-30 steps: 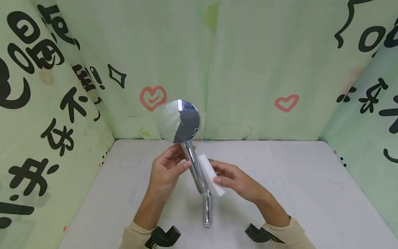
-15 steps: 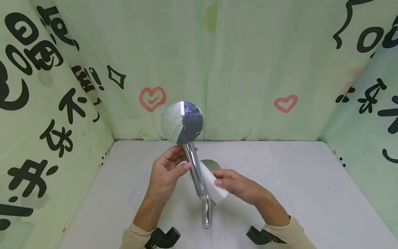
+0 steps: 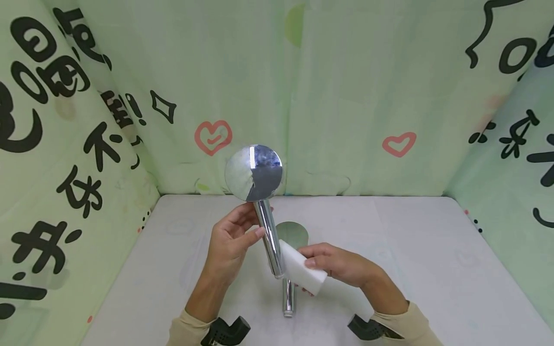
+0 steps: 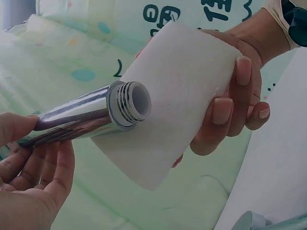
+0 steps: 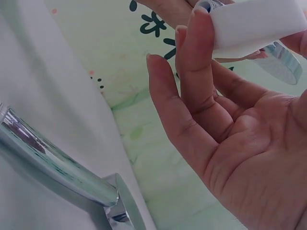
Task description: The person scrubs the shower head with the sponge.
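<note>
In the head view my left hand (image 3: 235, 238) holds a chrome shower head (image 3: 254, 173) by its handle, the round face up and the threaded end (image 4: 134, 103) down toward me. My right hand (image 3: 339, 264) pinches a white sponge block (image 3: 303, 269) between thumb and fingers. The sponge lies against or just beside the lower handle; in the left wrist view it stands right behind the threaded end. A second shower head (image 3: 288, 298) lies on the table beneath, its disc (image 3: 294, 233) partly hidden by the sponge and right hand.
The white table (image 3: 389, 298) has its back edge at a green curtain (image 3: 346, 96) printed with black characters and red hearts. More curtain hangs at left and right. A black wrist mount (image 3: 227, 329) sits on the left sleeve, another (image 3: 365, 327) on the right.
My right hand has slid the sponge down along the handle and toward me, tilting it flatter. More of the lying shower head's disc shows. The left hand and its shower head have barely moved.
</note>
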The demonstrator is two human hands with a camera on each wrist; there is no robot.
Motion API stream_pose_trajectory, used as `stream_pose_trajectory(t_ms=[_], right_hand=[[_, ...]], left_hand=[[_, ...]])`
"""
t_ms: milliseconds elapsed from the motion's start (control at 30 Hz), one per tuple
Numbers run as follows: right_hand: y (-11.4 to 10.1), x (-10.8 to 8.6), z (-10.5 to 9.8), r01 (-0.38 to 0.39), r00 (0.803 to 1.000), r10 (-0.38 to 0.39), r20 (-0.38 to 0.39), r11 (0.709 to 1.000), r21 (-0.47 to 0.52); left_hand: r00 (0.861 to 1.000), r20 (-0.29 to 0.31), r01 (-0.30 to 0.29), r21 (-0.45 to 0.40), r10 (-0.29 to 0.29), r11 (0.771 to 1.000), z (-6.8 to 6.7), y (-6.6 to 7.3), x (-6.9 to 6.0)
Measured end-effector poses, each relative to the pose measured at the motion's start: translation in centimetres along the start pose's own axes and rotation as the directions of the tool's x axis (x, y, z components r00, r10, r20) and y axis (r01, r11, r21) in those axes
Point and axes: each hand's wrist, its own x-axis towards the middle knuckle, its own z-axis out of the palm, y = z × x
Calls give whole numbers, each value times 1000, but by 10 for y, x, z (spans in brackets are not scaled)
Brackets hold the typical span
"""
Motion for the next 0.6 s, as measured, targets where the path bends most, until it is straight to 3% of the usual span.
stream_pose_trajectory(t_ms=[333, 600], right_hand=[[3, -6, -2, -3, 996, -2, 93, 999, 54], [6, -20, -7, -96, 993, 102, 61, 991, -97]], left_hand=[[1000, 11, 18, -102, -17, 995, -4, -3, 0], [994, -3, 105, -115, -106, 988, -11, -4, -3]])
